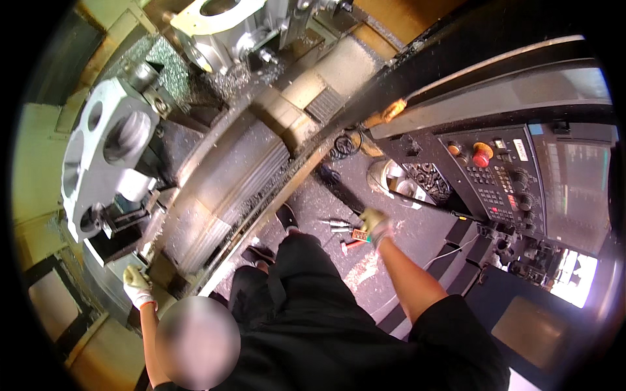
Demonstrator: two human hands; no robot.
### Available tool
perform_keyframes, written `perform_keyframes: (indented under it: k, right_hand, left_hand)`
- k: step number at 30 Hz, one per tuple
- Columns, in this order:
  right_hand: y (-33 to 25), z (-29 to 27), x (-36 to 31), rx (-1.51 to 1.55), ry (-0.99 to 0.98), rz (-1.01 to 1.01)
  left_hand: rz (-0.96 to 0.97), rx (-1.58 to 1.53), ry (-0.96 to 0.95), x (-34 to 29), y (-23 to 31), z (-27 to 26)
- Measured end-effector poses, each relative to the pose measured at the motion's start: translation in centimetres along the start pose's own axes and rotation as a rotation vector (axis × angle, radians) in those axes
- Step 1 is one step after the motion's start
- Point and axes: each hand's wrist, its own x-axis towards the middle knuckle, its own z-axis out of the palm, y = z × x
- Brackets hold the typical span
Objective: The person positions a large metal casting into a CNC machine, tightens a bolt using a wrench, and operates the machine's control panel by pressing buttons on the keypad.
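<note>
My left hand (137,285), in a pale work glove, sits at the lower left with its fingers curled over the metal ledge (171,268) of a large machine tool. My right hand (373,221), also gloved, reaches out to a dark speckled surface (391,257) in the middle. Its fingers are on or just beside a small orange block (360,234). A red-handled tool (350,246) and a few thin metal bits (336,225) lie right next to it. Whether the right hand grips the block is hidden.
A grey machined casting (104,153) with round bores is clamped inside the machine at left, with another casting (218,26) at the top. Metal chips cover the slanted covers (225,176). A control panel (502,179) with a red button and a screen stands at right.
</note>
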Motion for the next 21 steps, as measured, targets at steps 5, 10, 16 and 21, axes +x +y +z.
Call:
perform_keyframes:
  k: [5, 10, 16, 21]
  right_hand:
    - [11.6, -13.8, 14.3, 0.113, 0.798, -0.157]
    - [2.9, -21.6, 18.3, -0.688, 0.542, 0.225]
    - [9.5, -21.3, 27.9, -0.94, 0.33, 0.167]
    - [5.2, -19.5, 27.8, -1.271, 0.298, 0.238]
  left_hand:
    - [-0.071, 0.099, -0.422, -6.4, 0.4, 2.2]
    - [-0.005, 0.21, -0.567, -10.2, -2.1, 2.4]
    - [0.144, 0.431, -0.498, -12.9, -0.3, 0.1]
    - [0.161, 0.596, -0.482, -16.5, -1.9, -1.6]
